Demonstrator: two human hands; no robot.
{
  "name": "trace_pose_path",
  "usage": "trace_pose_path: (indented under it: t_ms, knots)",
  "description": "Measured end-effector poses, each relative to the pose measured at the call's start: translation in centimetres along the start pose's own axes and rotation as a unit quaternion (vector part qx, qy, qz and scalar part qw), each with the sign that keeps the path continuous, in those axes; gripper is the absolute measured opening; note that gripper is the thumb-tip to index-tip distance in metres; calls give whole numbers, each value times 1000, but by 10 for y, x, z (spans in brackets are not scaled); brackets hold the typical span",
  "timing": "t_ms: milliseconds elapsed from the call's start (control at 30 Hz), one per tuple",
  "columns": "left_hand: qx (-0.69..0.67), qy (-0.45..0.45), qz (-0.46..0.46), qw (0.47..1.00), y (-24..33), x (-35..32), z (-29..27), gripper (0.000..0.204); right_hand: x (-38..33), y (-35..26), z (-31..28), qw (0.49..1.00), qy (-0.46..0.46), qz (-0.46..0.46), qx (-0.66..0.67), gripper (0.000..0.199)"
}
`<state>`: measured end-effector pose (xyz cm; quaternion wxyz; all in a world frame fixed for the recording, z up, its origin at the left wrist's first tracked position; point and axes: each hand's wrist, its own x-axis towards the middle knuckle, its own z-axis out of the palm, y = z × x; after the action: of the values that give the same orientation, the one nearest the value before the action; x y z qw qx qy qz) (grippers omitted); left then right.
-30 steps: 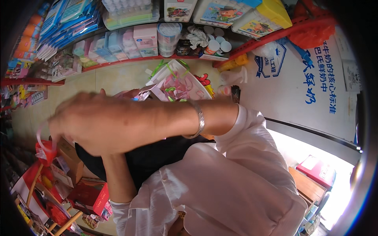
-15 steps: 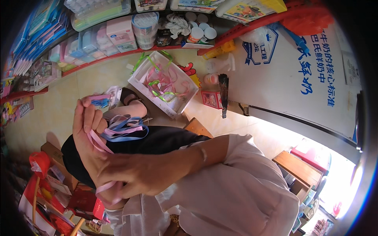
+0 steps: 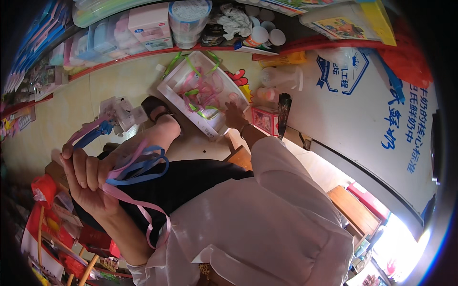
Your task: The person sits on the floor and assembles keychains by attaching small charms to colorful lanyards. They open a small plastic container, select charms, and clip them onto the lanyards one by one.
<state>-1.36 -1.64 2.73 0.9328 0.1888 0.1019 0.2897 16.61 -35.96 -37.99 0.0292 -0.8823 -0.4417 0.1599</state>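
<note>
My left hand [image 3: 90, 178] is closed around a bundle of pink ribbon [image 3: 151, 217] and blue ribbon [image 3: 136, 180], whose loops hang out on both sides of the fingers. One pink length trails down over my white blouse. Farther off, my right hand [image 3: 235, 117] reaches over the near right edge of a white box [image 3: 183, 108] on the floor, fingers stretched toward its inside with nothing visible in them. Tangled pink ribbons [image 3: 208, 86] and green ribbons [image 3: 196, 111] lie in the box. Some green ends hang over its far rim.
Beside my shoe [image 3: 155, 108] lies a clear packet [image 3: 125, 114]. Shelves with a pink box [image 3: 145, 24] and a clear tub [image 3: 189, 24] run along the far side. A folded black fan [image 3: 284, 112] and red box [image 3: 265, 119] stand near a white cabinet [image 3: 350, 100].
My right hand has left the pink ribbon beside my left hand and moved away to the white box. The left hand has shifted slightly left, still gripping the ribbons.
</note>
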Motion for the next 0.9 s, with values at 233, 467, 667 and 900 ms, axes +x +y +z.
trace_pose_path:
  t_ms: [233, 467, 667, 900]
  knots:
    - [9, -4, -4, 1000, -3, 7, 4, 21, 6, 19, -58, 986, -134, 54, 84, 23]
    - [-11, -10, -4, 1000, -6, 3, 6, 23, -4, -25, -253, 772, 61, 144, 616, 12]
    - [-15, -2, -8, 1000, -5, -3, 6, 24, -27, -60, -389, 677, 47, 50, 733, 18]
    - [-37, -3, 13, 999, -3, -9, -3, 28, -45, -99, -466, 645, 173, -225, 709, 40]
